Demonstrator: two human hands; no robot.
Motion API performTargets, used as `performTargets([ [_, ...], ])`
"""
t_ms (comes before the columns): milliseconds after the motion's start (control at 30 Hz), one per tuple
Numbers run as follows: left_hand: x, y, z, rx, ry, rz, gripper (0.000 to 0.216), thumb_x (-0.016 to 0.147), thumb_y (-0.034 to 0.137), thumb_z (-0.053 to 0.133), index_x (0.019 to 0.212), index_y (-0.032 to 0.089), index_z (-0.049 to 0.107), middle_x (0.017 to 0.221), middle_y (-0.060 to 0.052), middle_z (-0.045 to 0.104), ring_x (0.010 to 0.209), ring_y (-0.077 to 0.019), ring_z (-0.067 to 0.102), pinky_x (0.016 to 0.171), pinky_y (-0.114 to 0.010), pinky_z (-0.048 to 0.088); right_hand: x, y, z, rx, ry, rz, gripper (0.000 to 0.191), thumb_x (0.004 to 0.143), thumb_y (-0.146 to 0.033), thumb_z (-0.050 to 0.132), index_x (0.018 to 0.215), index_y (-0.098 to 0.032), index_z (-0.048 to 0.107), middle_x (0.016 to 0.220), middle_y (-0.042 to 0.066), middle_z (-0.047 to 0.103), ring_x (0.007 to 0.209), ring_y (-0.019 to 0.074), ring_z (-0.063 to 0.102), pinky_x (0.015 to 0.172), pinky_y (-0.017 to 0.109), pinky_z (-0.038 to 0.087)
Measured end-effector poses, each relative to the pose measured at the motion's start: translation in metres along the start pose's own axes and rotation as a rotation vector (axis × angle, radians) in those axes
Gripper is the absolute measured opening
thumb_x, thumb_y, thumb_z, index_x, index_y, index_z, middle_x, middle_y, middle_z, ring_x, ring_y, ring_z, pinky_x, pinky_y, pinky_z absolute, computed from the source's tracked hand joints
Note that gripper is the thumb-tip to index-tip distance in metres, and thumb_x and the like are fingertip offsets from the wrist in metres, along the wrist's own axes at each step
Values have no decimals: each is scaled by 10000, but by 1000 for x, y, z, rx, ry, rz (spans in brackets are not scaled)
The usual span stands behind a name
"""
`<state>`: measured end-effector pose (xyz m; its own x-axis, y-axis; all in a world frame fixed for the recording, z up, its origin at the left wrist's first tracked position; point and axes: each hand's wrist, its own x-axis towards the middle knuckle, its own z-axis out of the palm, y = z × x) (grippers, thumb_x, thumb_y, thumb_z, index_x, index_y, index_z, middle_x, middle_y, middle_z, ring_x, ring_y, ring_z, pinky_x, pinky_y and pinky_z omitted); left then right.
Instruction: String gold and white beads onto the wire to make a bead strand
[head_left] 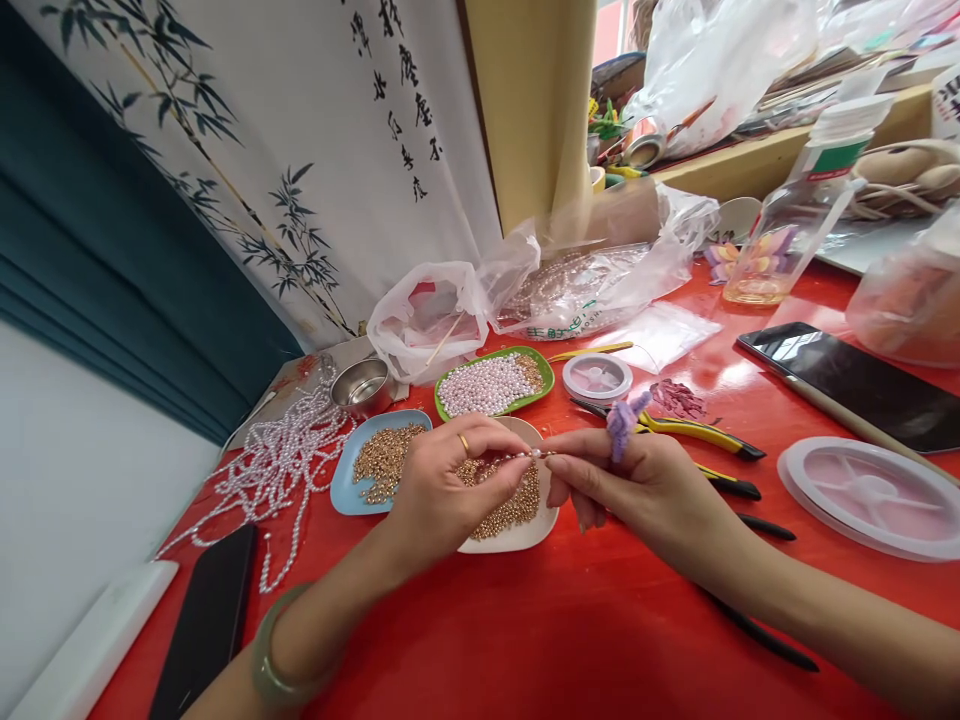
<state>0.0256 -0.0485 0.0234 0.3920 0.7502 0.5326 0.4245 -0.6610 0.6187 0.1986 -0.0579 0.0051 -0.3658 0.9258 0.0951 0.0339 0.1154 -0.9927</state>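
Beaded strand (531,454) stretches level between both hands, right above the white dish (504,543) of gold beads. Left hand (442,490) pinches one end, fingertips closed tight; right hand (645,490) pinches the other end. Blue dish (345,495) sits just left, green dish (544,372) of pearls behind.

The left hand (442,490) covers half the white dish (517,540), and the pinched strand (527,455), perhaps wire, is too fine to tell.

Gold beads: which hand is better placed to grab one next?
Probably left: the left hand hovers over the white dish of gold beads; the right hand, also pinching the wire, is beside it.
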Motion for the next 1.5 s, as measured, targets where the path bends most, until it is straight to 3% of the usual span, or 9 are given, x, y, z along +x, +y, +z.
performTargets([
  [133,1,0,0,95,29,57,85,706,90,545,734,156,589,700,-20,606,635,-103,538,580,-240,459,1,-1,0,32,20,32,161,775,-298,523,806,-176,625,605,4,604,449,80,496,428,208,404],
  [333,1,0,0,139,45,100,92,689,75,533,723,150,575,682,-23,591,642,-109,537,586,-243,456,1,-1,1,19,39,47,100,752,-263,543,752,-189,609,610,-1,608,468,86,509,449,209,430],
  [633,3,1,0,133,27,135,81,710,100,535,746,151,587,692,-25,584,645,-110,543,581,-238,463,1,1,0,-20,-3,52,165,782,-301,513,725,-181,610,567,-13,563,465,83,498,455,206,425],
  [1033,0,-6,-4,195,-11,245,151,764,114,541,884,167,616,792,-38,617,736,-124,573,635,-246,480,3,0,0,3,-21,62,180,777,-309,517,716,-172,617,576,7,604,426,71,476,395,202,384],
  [1267,0,-6,-6,207,-20,205,121,773,124,534,861,164,607,796,-36,614,732,-116,559,653,-244,468,4,4,1,110,8,110,137,739,-280,572,812,-164,563,584,1,612,445,76,505,440,211,424],
  [1500,1,-4,-3,315,-47,275,105,762,116,521,822,133,606,750,-55,604,694,-128,529,617,-262,455,2,0,0,-7,-3,62,125,785,-259,515,744,-170,593,537,-24,570,438,67,472,442,193,410],
])
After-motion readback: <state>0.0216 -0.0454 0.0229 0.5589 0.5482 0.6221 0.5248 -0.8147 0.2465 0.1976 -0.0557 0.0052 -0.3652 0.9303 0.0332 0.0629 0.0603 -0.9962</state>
